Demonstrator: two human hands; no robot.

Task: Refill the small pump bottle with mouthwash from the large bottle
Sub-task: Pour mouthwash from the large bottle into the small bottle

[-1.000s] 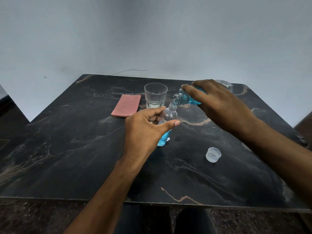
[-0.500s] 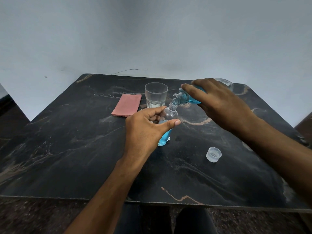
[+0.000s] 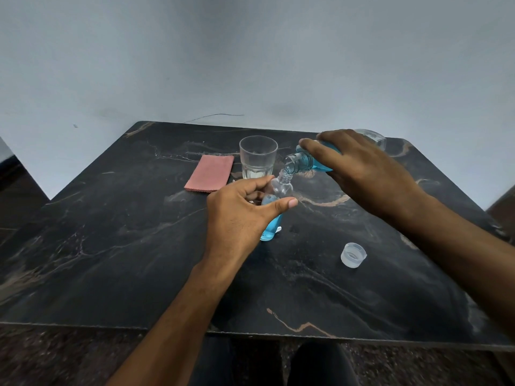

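The small clear bottle point(image 3: 279, 190) stands without its pump on the black marble table point(image 3: 117, 246), blue mouthwash filling its lower part. My left hand point(image 3: 239, 215) grips it around the middle, thumb in front. My right hand point(image 3: 359, 168) holds the large bottle point(image 3: 302, 162) tipped almost flat, its open mouth right over the small bottle's neck. Blue liquid shows in the large bottle's neck. Most of the large bottle's body is hidden under my right hand.
A clear drinking glass point(image 3: 258, 157) with a little water stands just behind the small bottle. A folded pink cloth point(image 3: 210, 176) lies to its left. A translucent cap point(image 3: 353, 254) sits upside down at the right front of the table. A wall rises behind.
Both hands hold nearly the same pose. The large bottle stays tipped over the small bottle's neck; any rise in the blue level is too slight to tell.
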